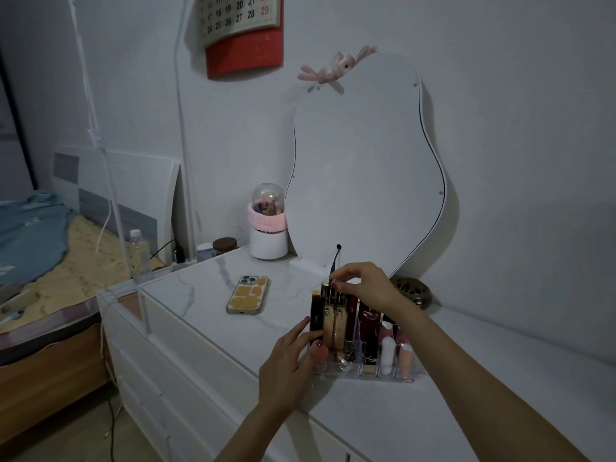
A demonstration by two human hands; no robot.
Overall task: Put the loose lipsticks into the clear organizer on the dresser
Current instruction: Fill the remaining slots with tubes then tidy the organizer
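Right hand (363, 286) pinches a gold-capped lipstick (326, 295) into the clear organizer (366, 373); left hand (290, 365), fingers spread, steadies its side. Organizer on the table (206, 295) nearly full; no loose lipsticks visible beside the phone (247, 295).

Bench (206, 295): white, grey marble veining.
Phone case (247, 295): yellow blocks, clear rim.
Organizer (366, 375): clear.
Lipsticks (316, 320): black, gold, dark red; two pale pink at 5 o'clock.
Calendar (243, 35): red base, white sheet.
Headband (266, 220): pink.
Bedding (30, 225): blue on tan.
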